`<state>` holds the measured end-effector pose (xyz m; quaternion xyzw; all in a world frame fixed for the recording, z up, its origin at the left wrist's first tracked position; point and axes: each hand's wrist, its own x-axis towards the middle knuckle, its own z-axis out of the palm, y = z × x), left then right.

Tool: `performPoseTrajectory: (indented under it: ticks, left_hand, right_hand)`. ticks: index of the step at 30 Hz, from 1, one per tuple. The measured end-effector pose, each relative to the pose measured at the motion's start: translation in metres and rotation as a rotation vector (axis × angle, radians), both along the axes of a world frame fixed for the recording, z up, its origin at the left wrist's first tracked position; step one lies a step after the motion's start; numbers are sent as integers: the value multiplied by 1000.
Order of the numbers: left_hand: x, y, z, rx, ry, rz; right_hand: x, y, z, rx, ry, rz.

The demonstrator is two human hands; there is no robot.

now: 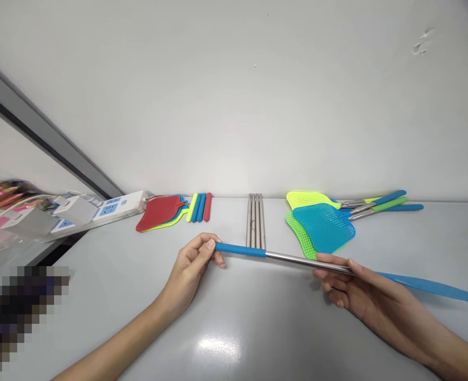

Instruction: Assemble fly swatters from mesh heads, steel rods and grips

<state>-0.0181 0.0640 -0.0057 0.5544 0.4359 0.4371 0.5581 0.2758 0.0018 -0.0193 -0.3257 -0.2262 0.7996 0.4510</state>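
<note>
Two hands, one swatter [297,260], held level just above the desk [249,338]. Long axis runs roughly left-right across the view, dipping slightly to the right. Blue grip [239,250] points left, flat blue head [432,286] points right, seen edge-on and running out of frame. Steel shaft [309,261] between them.

Left hand [190,270]: fingers [205,244] closed around the grip's tip, thumb on top. Firm hold.

Right hand [360,286]: fingers [329,278] curled under the shaft near the head end, thumb over it. Also closed, shaft fully in hand.

Desk is pale grey, glossy, with a bright glare patch near the bottom of the view. Blurred patch at lower left, contents can't be read.

Behind the swatter, left to right along the wall: red head stack [158,213] with yellow and blue edges under it, four grips [199,207] in yellow, blue, blue, red, then steel rods [255,219] side by side, just behind the held shaft. Right of those, a pile of assembled swatters: blue head [323,227] on green head [300,235], yellow head [307,200] behind, handles [380,205] pointing right.

Far left: white power strip [118,207] with plugged-in adapters [75,209], pink packaging [3,198] beyond it. White wall [234,106] behind, grey frame [39,127] at upper left.
</note>
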Motion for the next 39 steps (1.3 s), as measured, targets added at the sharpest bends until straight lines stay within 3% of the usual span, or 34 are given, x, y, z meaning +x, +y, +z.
performPoseTrajectory:
  ticks: [10, 21, 29, 35, 39]
  left_hand:
    - [-1, 2, -4, 54, 187, 6]
    - [5, -1, 3, 76, 226, -6]
    - [2, -2, -1, 63, 277, -60]
    - [2, -7, 1, 112, 430, -185]
    - [2, -9, 3, 147, 429, -218]
  right_hand:
    - [0, 1, 0, -11, 7, 7]
    - [-1, 1, 1, 14, -38, 5]
    - [0, -1, 1, 33, -50, 32]
    - [-2, -2, 1, 88, -97, 71]
    - [-2, -2, 2, 91, -86, 62]
